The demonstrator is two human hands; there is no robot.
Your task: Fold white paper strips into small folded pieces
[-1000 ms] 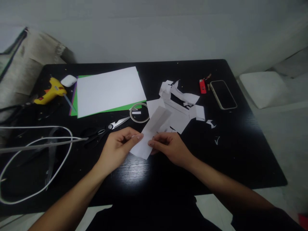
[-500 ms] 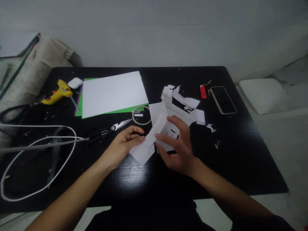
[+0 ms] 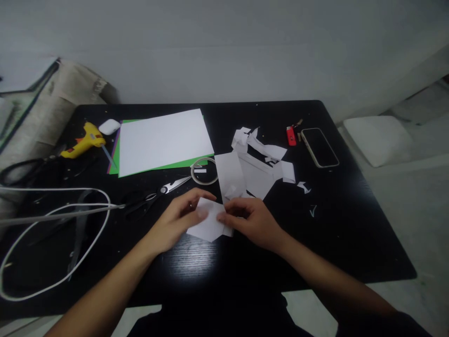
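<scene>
A small folded piece of white paper (image 3: 209,224) lies near the front middle of the black table (image 3: 351,224). My left hand (image 3: 178,217) pinches its left edge with curled fingers. My right hand (image 3: 250,220) grips its right edge, fingers bent onto the paper. A longer white paper strip (image 3: 229,174) rises from the piece toward the back, over a pile of white paper scraps (image 3: 261,157). Scissors (image 3: 154,193) and a tape ring (image 3: 203,171) lie just beyond my left hand.
White sheet on green card (image 3: 161,140) at back left. Yellow glue gun (image 3: 82,139) and a white case (image 3: 109,126) at far left. White cable loop (image 3: 52,243) at left. Red lighter (image 3: 291,135) and phone (image 3: 319,147) at back right. White cushion (image 3: 377,140) beyond the table.
My right hand, lifted open over the scraps half a second ago, has come back down and closed on the paper's right edge. The strip now stands more upright.
</scene>
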